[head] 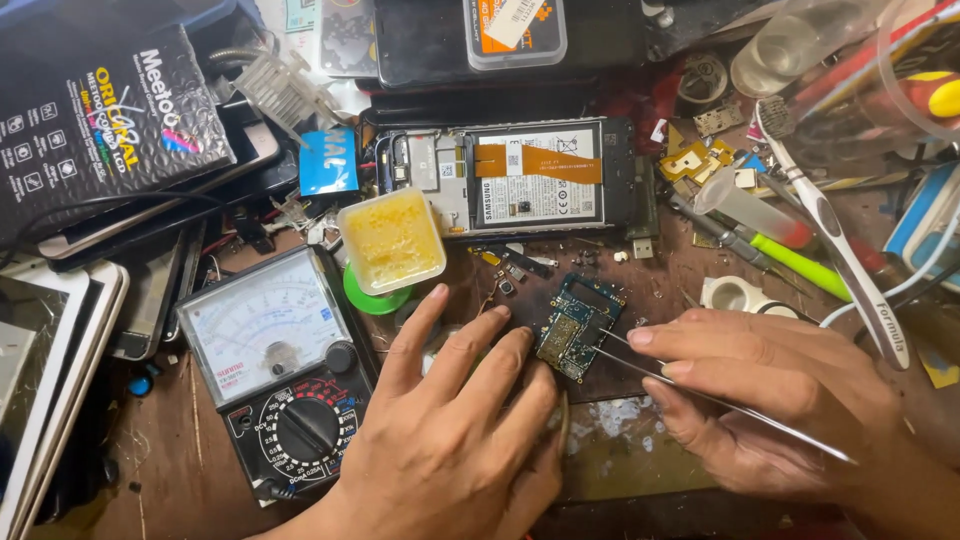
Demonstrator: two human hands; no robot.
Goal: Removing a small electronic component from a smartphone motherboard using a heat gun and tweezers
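A small blue-green circuit board [578, 322] lies on the brown workbench [180, 470] in the middle. My left hand [450, 430] rests flat beside it, fingertips touching its left edge. My right hand [780, 395] grips metal tweezers [700, 392], whose tips reach the board's right side. Behind the board lies an opened phone [510, 178] with its battery and an orange flex cable showing.
An analogue multimeter [280, 370] sits left of my left hand. A square tub of yellow paste [392, 240] stands on a green roll. Boxes and phones pile up at the left and back. A toothbrush [835, 230], a green-tipped tool [790, 262] and small parts lie right.
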